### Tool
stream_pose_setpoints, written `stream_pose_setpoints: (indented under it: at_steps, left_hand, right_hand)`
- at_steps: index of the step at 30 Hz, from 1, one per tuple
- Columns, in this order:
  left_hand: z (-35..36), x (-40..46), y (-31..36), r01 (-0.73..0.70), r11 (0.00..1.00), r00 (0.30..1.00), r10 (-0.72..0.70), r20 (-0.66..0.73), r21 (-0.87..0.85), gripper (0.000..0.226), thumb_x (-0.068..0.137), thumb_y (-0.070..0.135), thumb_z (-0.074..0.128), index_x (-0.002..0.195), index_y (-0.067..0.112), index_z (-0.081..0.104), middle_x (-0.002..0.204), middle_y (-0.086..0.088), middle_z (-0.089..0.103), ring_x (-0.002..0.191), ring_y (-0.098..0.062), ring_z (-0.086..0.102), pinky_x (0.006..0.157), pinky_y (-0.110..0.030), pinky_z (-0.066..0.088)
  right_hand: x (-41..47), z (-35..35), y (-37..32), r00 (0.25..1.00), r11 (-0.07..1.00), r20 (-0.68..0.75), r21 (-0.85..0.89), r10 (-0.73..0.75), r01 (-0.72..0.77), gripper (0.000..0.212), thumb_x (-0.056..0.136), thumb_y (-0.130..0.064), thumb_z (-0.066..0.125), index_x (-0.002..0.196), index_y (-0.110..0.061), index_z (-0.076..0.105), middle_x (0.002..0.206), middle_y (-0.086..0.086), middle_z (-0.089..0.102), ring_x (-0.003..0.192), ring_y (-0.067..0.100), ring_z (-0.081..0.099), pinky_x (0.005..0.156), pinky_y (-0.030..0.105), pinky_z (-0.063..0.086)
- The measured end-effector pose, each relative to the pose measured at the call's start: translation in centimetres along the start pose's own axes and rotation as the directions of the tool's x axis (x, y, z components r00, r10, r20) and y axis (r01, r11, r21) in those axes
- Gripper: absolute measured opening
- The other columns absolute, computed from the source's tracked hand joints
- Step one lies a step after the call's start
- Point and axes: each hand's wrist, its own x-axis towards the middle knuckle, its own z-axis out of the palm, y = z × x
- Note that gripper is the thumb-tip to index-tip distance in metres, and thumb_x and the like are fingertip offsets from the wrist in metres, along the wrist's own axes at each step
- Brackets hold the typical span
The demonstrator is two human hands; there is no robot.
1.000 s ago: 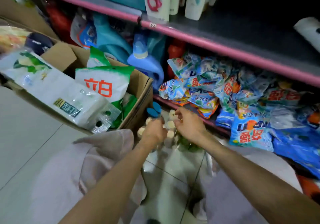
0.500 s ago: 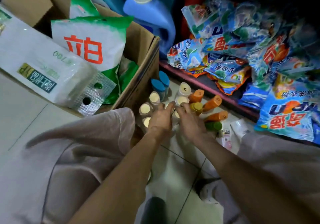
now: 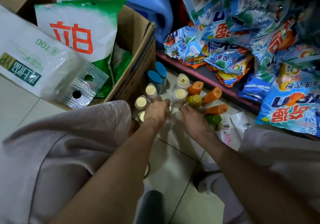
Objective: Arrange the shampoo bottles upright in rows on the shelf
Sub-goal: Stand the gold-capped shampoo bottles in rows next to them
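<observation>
Both hands, left hand and right hand, reach among upright shampoo bottles on the floor; grip indeterminate. Bottles probably light, rigid, smooth: grasp mid-body.

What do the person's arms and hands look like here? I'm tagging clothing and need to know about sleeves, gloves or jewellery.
Both forearms are bare right up to the frame edge, so no sleeves show. The left hand and right hand wear no gloves, and no watch, bracelet or ring is visible. The only clothing in view is loose, pale greyish-pink trousers over both knees.
</observation>
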Motion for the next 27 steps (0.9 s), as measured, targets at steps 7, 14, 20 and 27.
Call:
stream_pose_setpoints:
  at_steps: [7, 14, 20, 27]
  left_hand:
    - [-4.3, -3.0, 1.8, -0.048, 0.994, 0.997, 0.042, -0.066, -0.102, 0.042, 0.085, 0.009, 0.059, 0.124, 0.022, 0.05, 0.113, -0.014, 0.059, 0.099, -0.031, 0.06, 0.08, -0.04, 0.054]
    - [-9.9, -9.5, 4.0, -0.126, 0.987, 0.969, 0.1, -0.228, -0.103, 0.038, 0.079, 0.02, 0.063, 0.116, 0.019, 0.055, 0.112, -0.012, 0.063, 0.102, -0.031, 0.06, 0.08, -0.034, 0.047]
    - [-17.2, -15.4, 6.0, -0.215, 0.975, 0.886, 0.167, -0.432, -0.064, 0.028, 0.078, 0.017, 0.063, 0.105, 0.012, 0.059, 0.105, -0.015, 0.065, 0.099, -0.036, 0.06, 0.073, -0.035, 0.046]
    - [-27.3, -21.2, 10.4, -0.335, 0.939, 0.741, 0.214, -0.636, -0.074, 0.033, 0.077, 0.01, 0.065, 0.11, 0.012, 0.061, 0.111, -0.012, 0.063, 0.107, -0.033, 0.055, 0.079, -0.034, 0.042]
  right_hand:
    - [-4.0, -3.4, 0.0, 0.984, 0.971, -0.129, 0.218, 0.125, -0.094, 0.039, 0.085, -0.039, 0.062, 0.116, -0.019, 0.053, 0.114, 0.007, 0.06, 0.101, 0.028, 0.059, 0.073, 0.033, 0.047]
    - [-11.1, -8.3, -0.1, 0.864, 0.808, -0.286, 0.552, 0.415, -0.206, 0.039, 0.07, -0.05, 0.065, 0.089, -0.017, 0.061, 0.093, 0.012, 0.069, 0.088, 0.033, 0.063, 0.068, 0.032, 0.047]
    - [-18.1, -12.6, 0.7, 0.749, 0.464, -0.276, 0.885, 0.602, -0.047, 0.029, 0.07, -0.039, 0.073, 0.067, -0.014, 0.06, 0.074, 0.012, 0.069, 0.07, 0.025, 0.069, 0.066, 0.038, 0.058]
    - [-24.4, -23.6, 1.1, 0.664, 0.142, -0.313, 0.944, 0.68, 0.3, 0.024, 0.08, -0.026, 0.07, 0.069, -0.008, 0.058, 0.068, 0.005, 0.062, 0.051, 0.015, 0.059, 0.039, 0.018, 0.049]
